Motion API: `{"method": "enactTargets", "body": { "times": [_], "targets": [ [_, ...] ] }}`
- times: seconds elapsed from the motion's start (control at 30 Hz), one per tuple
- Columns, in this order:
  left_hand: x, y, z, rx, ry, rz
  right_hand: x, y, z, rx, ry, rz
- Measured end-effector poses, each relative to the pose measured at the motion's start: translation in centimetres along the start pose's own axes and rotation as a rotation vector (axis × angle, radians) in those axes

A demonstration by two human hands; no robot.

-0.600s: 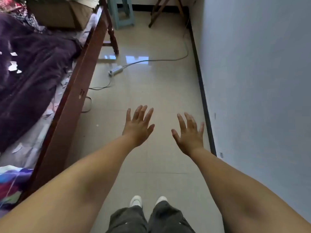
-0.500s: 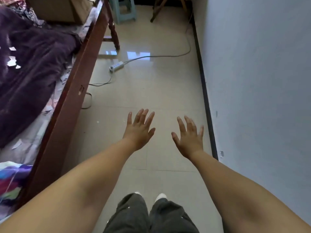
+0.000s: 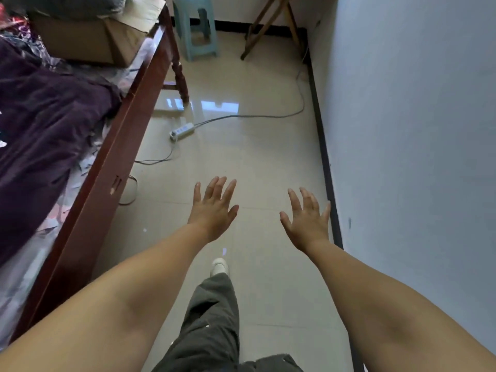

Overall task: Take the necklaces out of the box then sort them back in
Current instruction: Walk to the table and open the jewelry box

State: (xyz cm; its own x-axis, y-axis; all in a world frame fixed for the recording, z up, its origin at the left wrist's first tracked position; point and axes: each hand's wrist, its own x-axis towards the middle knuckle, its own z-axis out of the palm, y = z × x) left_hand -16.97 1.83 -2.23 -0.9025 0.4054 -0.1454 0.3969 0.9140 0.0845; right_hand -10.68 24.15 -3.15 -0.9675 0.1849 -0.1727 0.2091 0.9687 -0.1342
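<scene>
No necklaces and no jewellery box show in the head view. My left hand [image 3: 213, 209] is stretched out in front of me over the tiled floor, palm down, fingers spread, holding nothing. My right hand [image 3: 307, 221] is held out beside it, close to the wall on the right, fingers also spread and empty. Both bare forearms reach in from the bottom corners. Below them are a leg in grey trousers [image 3: 212, 318] and a white shoe [image 3: 220, 267] stepping forward.
A bed with a dark wooden frame [image 3: 107, 162] and purple blanket [image 3: 40, 124] runs along the left, a cardboard box [image 3: 91, 41] at its far end. A white power strip [image 3: 182, 131] and its cable lie on the floor. Beyond stand a pale green stool [image 3: 196, 25] and wooden legs [image 3: 265, 22]. A wall [image 3: 416, 130] bounds the right.
The view has moved forward along the floor and tilted up, showing the stool and box. One leg has stepped ahead. Both hands stay spread and empty in front.
</scene>
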Motion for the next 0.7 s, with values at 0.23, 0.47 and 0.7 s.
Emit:
{"method": "enactTargets", "body": {
  "times": [0.23, 0.47, 0.7],
  "targets": [
    [14.2, -6.0, -5.0, 0.016, -0.015, 0.086, 14.5, -3.4, -5.3, 0.015, 0.045, 0.058],
    [27.6, -8.4, -7.6, 0.051, -0.029, 0.162, 27.3, -3.6, -7.5, 0.027, 0.056, 0.098],
    [45.3, -9.3, -9.6, 0.056, -0.014, 0.153, 44.4, -0.6, -10.1, 0.023, 0.052, 0.097]
  ]
}}
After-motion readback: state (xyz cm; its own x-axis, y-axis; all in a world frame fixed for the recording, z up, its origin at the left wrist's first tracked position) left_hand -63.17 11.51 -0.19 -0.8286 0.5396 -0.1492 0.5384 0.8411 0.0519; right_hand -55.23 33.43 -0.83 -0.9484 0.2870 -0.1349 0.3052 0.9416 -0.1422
